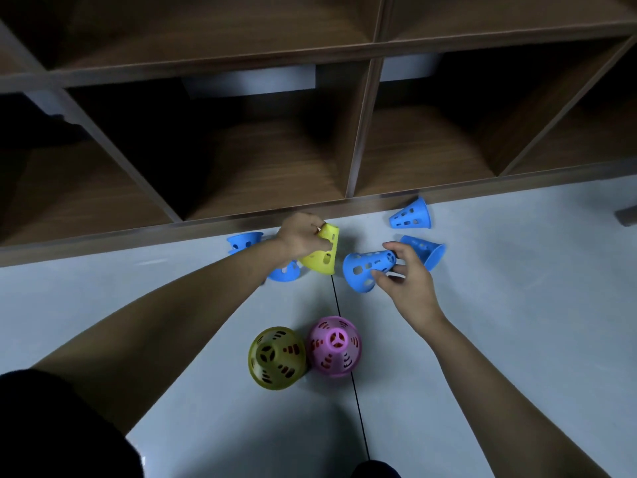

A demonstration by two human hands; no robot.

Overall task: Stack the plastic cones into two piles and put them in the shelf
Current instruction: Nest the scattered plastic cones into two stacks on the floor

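The left hand (299,236) grips a yellow cone (324,251) just in front of the shelf (241,224). The right hand (410,284) pinches a blue cone (365,270) near its narrow end, wide mouth toward the yellow one. 4 loose blue cones (412,215) lie on the floor (517,288) around them. Nearer the person, an olive cone (275,357) and a pink cone (334,346) stand side by side.

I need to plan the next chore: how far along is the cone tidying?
Started: a yellow pile and a pink pile stand on the floor. In hand: the left hand grips a yellow cone, the right hand a blue cone. Left: four more blue cones lie loose, and no cone is in the shelf yet.
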